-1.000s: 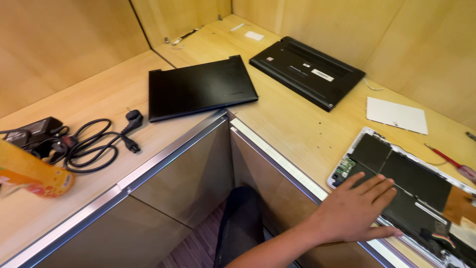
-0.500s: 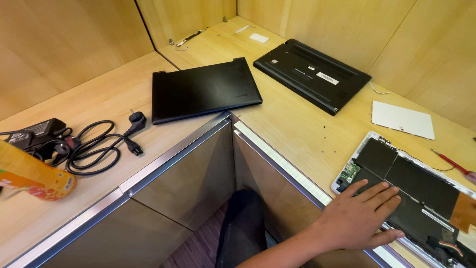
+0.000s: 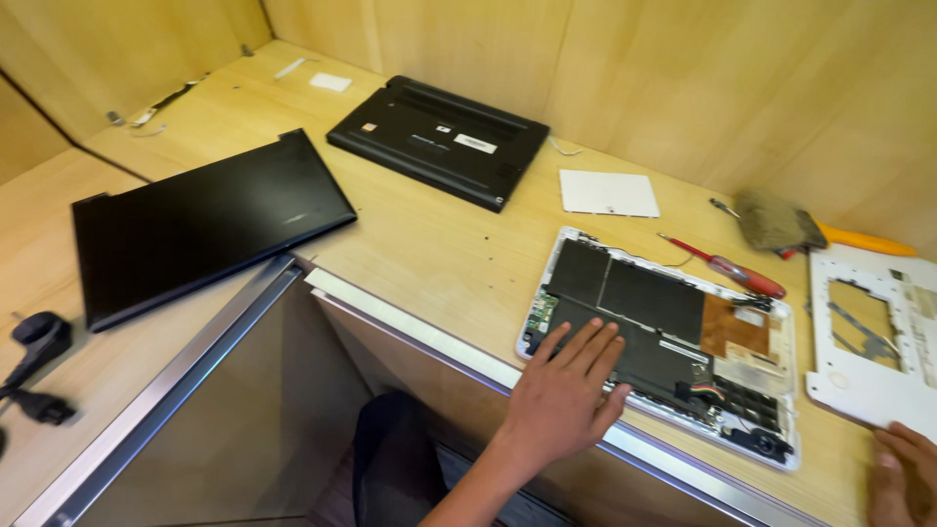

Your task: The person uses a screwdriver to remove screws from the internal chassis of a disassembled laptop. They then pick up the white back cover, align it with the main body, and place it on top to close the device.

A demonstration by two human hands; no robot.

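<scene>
Head view: my left hand (image 3: 568, 402) lies flat, fingers spread and apart, palm down on the black battery cells of the opened white laptop (image 3: 664, 342), gripping nothing. That laptop sits at the near edge of the wooden counter (image 3: 429, 249), bottom up, with its insides showing: black cells, a copper-coloured patch, a green board at its left end. My right hand (image 3: 903, 478) shows only partly at the bottom right corner, fingers resting on the near edge of the white bottom cover (image 3: 869, 337), which lies just beside the laptop's right side; I cannot tell whether it pinches the cover.

Red-handled screwdriver (image 3: 727, 268) lies just behind the laptop. A grey-brown cloth (image 3: 776, 222) sits farther back, touching a yellow handle (image 3: 864, 240). White rectangular card (image 3: 609, 192) lies flat behind the laptop. Closed black laptop (image 3: 439, 139), underside up, has a small white rectangular label near its middle. Flat black panel (image 3: 200, 222) lies on the left. Black power plug and cord (image 3: 34, 366) at the left edge.
</scene>
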